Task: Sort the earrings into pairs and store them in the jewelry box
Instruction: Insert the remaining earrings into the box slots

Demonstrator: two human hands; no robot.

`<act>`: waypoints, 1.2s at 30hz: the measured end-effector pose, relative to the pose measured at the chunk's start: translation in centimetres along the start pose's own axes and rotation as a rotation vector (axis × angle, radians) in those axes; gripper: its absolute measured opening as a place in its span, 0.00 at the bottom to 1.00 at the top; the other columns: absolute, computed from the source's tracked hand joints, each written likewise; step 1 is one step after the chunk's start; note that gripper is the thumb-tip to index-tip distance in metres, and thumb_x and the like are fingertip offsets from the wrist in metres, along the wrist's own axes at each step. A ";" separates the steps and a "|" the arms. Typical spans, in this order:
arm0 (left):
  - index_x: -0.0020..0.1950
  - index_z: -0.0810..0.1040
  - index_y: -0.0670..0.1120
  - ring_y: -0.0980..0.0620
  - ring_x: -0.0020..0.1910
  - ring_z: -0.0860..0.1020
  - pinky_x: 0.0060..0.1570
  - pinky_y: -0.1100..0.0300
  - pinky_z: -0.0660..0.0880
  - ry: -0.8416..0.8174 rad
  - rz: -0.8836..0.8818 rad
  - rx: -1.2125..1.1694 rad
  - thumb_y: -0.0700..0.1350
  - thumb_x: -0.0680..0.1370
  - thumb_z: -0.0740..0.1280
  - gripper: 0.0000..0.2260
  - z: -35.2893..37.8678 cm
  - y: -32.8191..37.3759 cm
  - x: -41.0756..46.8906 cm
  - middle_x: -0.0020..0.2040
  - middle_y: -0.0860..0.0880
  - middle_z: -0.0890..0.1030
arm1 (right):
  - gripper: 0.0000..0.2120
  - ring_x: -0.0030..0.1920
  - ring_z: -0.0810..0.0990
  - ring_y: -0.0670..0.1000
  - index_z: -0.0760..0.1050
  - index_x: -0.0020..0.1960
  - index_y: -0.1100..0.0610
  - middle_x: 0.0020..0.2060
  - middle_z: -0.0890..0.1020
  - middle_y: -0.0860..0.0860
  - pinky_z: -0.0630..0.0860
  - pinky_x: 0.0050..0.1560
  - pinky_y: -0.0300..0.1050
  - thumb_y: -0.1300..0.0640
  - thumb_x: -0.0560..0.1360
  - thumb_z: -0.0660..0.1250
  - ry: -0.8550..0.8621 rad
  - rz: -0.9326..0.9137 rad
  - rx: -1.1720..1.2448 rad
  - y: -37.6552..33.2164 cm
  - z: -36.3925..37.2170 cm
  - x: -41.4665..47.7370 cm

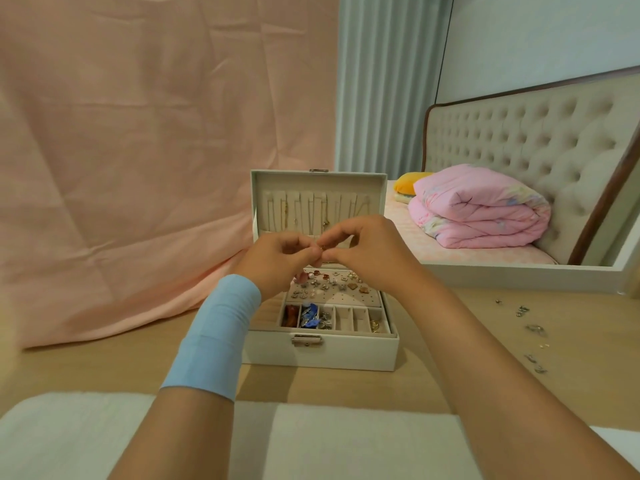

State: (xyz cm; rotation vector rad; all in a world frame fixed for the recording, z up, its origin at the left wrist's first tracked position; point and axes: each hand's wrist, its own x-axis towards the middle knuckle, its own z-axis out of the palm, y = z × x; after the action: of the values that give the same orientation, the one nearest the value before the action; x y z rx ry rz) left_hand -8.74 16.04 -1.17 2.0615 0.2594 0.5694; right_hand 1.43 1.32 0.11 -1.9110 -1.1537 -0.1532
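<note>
No legible text, label, brand, number or sign on the jewelry box (346, 355) or the desk (86, 368)

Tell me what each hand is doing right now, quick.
Left hand: closed, pinching a tiny earring over the open jewelry box.
Right hand: closed, pinching the same earring from the other side.

The jewelry box (322, 353) sits mid-counter (104, 368), its lid (318, 202) upright at the back; inside, a pad of studs (329, 285) lies behind a row of compartments (346, 318); the left hand (277, 261) and right hand (363, 251) meet above the pad, before the lid, pinching an earring (321, 249) between them; loose earrings (533, 330) lie scattered on the counter, well to the right; a cloth (138, 168) hangs behind on the left; a bed (450, 252) stands behind on the right.
</note>
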 end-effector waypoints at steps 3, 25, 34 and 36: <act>0.46 0.83 0.49 0.58 0.34 0.79 0.36 0.61 0.76 -0.042 -0.039 -0.004 0.48 0.80 0.66 0.07 -0.3 -0.2 -0.2 0.40 0.56 0.85 | 0.05 0.28 0.76 0.34 0.87 0.47 0.50 0.31 0.83 0.36 0.67 0.34 0.26 0.59 0.72 0.78 -0.025 0.028 0.105 0.3 -0.1 -0.2; 0.43 0.82 0.51 0.56 0.33 0.78 0.37 0.62 0.73 0.131 -0.072 0.005 0.49 0.76 0.72 0.04 -0.3 -1.8 0.7 0.44 0.55 0.84 | 0.04 0.45 0.77 0.42 0.85 0.50 0.45 0.47 0.85 0.41 0.72 0.44 0.40 0.49 0.76 0.73 -0.164 0.062 -0.533 0.9 2.5 -1.1; 0.45 0.83 0.51 0.66 0.27 0.75 0.34 0.68 0.71 0.096 -0.075 -0.037 0.48 0.76 0.71 0.03 -0.3 -2.0 0.4 0.41 0.55 0.85 | 0.05 0.46 0.76 0.40 0.85 0.50 0.46 0.45 0.81 0.39 0.70 0.44 0.35 0.51 0.78 0.70 -0.271 0.002 -0.459 1.5 2.3 -0.7; 0.45 0.84 0.52 0.64 0.30 0.77 0.37 0.65 0.72 0.093 -0.082 -0.059 0.49 0.76 0.72 0.03 -0.3 -2.0 0.3 0.41 0.54 0.85 | 0.07 0.45 0.76 0.36 0.84 0.53 0.46 0.44 0.80 0.36 0.71 0.46 0.36 0.53 0.78 0.70 -0.186 0.042 -0.292 1.7 2.0 -0.5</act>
State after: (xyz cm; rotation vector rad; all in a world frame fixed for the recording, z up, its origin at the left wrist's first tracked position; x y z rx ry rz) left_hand -8.51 17.45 -2.60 1.9607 0.3756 0.6158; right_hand 1.81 2.15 -2.40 -2.2440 -1.2680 -0.1288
